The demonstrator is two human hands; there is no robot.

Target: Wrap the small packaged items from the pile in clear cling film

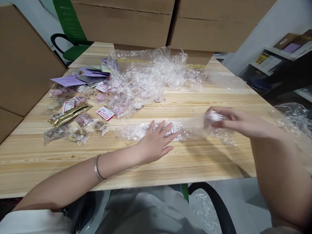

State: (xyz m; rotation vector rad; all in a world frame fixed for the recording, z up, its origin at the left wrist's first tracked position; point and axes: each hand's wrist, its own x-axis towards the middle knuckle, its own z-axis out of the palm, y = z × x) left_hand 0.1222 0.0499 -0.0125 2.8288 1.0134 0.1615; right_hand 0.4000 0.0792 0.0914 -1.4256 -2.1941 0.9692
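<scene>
A strip of crumpled clear plastic wrap (131,131) lies lengthwise across the near middle of the wooden table. My left hand (154,143) rests on it with fingers spread, and a bracelet circles that wrist. At the strip's right end, my right hand (227,121) has its thumb and fingers curled around a bunched part of the plastic, slightly blurred by motion. Whether anything is inside the bunched part, I cannot tell. Some loose plastic hangs below the right palm onto the tabletop.
Behind the strip sits a large heap of clear plastic (156,71). At left are several small clear packets (84,119), a gold pouch (70,114), white-and-red labels (105,113) and purple cards (67,80). Cardboard boxes (126,24) stand at the back and left (24,58).
</scene>
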